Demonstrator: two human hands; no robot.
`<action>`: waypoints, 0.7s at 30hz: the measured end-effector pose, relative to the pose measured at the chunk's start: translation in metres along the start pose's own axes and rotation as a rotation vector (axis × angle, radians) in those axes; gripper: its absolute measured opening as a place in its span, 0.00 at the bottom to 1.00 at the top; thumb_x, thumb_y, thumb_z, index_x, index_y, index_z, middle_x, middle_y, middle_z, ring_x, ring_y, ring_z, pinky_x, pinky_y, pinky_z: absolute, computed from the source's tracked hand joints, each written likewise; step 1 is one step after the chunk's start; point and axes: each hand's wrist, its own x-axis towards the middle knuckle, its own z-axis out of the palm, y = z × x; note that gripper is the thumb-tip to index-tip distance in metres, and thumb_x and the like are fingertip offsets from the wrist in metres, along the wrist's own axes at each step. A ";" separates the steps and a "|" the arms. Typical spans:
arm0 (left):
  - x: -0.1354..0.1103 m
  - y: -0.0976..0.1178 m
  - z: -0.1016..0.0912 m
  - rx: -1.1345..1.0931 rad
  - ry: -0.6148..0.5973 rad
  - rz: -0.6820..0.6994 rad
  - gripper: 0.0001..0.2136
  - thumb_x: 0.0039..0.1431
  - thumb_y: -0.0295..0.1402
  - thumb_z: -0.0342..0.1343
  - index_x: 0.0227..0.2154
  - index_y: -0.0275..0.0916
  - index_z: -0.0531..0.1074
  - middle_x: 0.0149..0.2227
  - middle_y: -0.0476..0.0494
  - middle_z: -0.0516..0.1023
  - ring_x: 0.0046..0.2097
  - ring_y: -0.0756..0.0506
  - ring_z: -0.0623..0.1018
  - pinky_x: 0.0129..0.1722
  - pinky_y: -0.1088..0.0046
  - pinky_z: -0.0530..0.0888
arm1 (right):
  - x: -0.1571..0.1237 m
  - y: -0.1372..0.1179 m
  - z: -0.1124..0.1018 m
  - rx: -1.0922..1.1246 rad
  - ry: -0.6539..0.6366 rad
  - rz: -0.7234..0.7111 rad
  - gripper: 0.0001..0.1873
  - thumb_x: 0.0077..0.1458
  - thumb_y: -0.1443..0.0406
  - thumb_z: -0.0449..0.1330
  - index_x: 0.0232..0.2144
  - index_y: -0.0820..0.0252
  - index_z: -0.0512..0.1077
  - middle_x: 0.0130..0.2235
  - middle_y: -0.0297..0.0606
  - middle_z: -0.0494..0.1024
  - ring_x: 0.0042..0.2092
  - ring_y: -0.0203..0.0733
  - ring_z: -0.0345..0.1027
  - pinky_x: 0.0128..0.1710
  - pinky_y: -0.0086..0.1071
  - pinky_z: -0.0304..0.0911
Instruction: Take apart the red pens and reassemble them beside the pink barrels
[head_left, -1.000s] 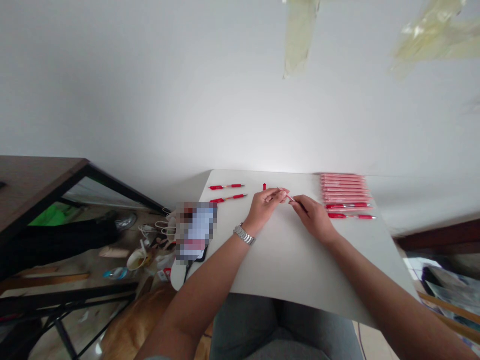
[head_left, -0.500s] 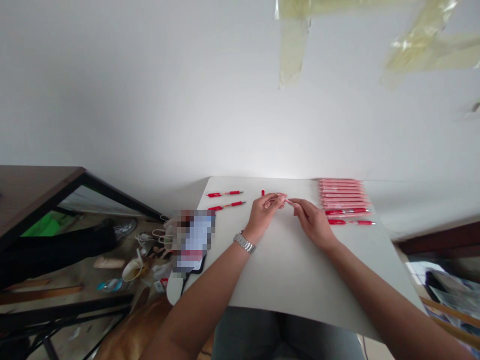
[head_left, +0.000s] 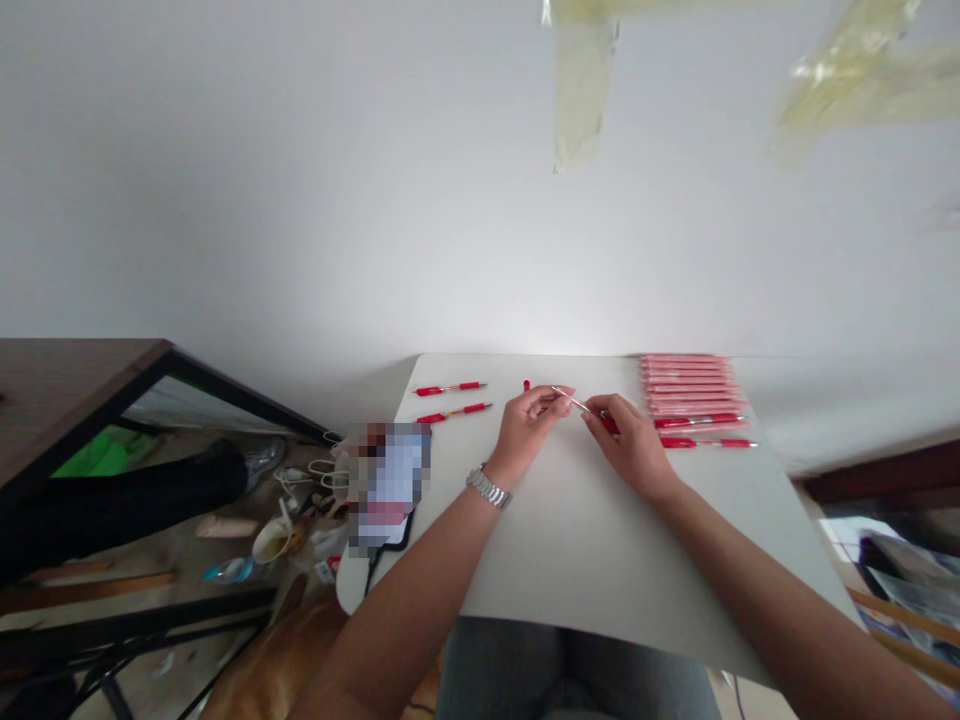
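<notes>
My left hand (head_left: 534, 415), with a metal watch on its wrist, pinches a thin pinkish pen refill (head_left: 573, 401) above the table. The refill slants down toward my right hand (head_left: 626, 440), whose fingers are closed around a red pen barrel (head_left: 610, 423). Fingers hide most of the barrel, so I cannot tell how far the refill reaches into it. A small red pen part (head_left: 526, 385) is on the table just behind my left hand. To the right, a red pen (head_left: 701, 421) lies along a row of several pink refills (head_left: 690, 385), with another red pen (head_left: 709, 443) in front.
Two red pens (head_left: 452, 388) lie at the table's left side. A phone (head_left: 390, 485), blurred out, rests on the left edge with a cable. The white table (head_left: 585, 540) meets the wall behind. A dark cabinet (head_left: 82, 380) and floor clutter are at left.
My right hand has shifted slightly right and turned, so the red barrel in it now shows. More of the thin refill is visible between the hands. My left hand has hardly moved.
</notes>
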 end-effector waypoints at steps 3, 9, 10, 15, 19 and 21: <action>0.000 -0.001 0.000 -0.002 0.002 -0.003 0.15 0.60 0.43 0.68 0.42 0.37 0.81 0.44 0.39 0.83 0.41 0.47 0.80 0.48 0.68 0.78 | -0.002 0.003 0.002 0.006 0.008 0.043 0.12 0.69 0.53 0.57 0.44 0.54 0.70 0.40 0.40 0.80 0.36 0.43 0.73 0.34 0.35 0.67; 0.000 -0.002 0.001 -0.037 -0.008 0.009 0.15 0.60 0.44 0.67 0.42 0.37 0.81 0.43 0.39 0.83 0.43 0.45 0.81 0.49 0.66 0.78 | -0.001 -0.003 0.000 -0.010 0.014 0.030 0.16 0.70 0.52 0.54 0.50 0.55 0.70 0.37 0.40 0.79 0.35 0.44 0.72 0.35 0.37 0.67; 0.000 -0.002 0.001 -0.041 -0.001 0.012 0.15 0.60 0.44 0.68 0.41 0.37 0.81 0.44 0.39 0.83 0.43 0.46 0.81 0.49 0.66 0.78 | 0.000 -0.005 -0.001 -0.014 -0.001 0.005 0.16 0.72 0.53 0.52 0.52 0.56 0.70 0.38 0.41 0.79 0.37 0.45 0.73 0.38 0.38 0.67; 0.001 -0.001 0.000 -0.040 0.022 0.017 0.15 0.59 0.43 0.68 0.41 0.36 0.81 0.43 0.39 0.83 0.41 0.46 0.80 0.47 0.67 0.78 | 0.003 -0.007 -0.003 -0.040 -0.031 -0.069 0.16 0.74 0.57 0.48 0.48 0.55 0.73 0.39 0.43 0.77 0.41 0.48 0.72 0.42 0.40 0.67; 0.001 -0.002 0.000 -0.044 0.021 0.022 0.16 0.59 0.44 0.68 0.41 0.36 0.80 0.42 0.39 0.83 0.41 0.46 0.81 0.47 0.66 0.78 | -0.001 0.000 0.000 -0.020 -0.018 -0.020 0.12 0.71 0.55 0.54 0.47 0.54 0.70 0.42 0.42 0.78 0.39 0.45 0.74 0.38 0.37 0.68; 0.001 -0.002 0.001 -0.050 0.016 0.022 0.16 0.58 0.44 0.69 0.41 0.36 0.80 0.42 0.39 0.83 0.40 0.46 0.81 0.47 0.66 0.78 | -0.003 0.002 0.001 -0.011 -0.007 0.011 0.12 0.70 0.55 0.56 0.47 0.54 0.69 0.42 0.42 0.79 0.39 0.45 0.75 0.37 0.37 0.68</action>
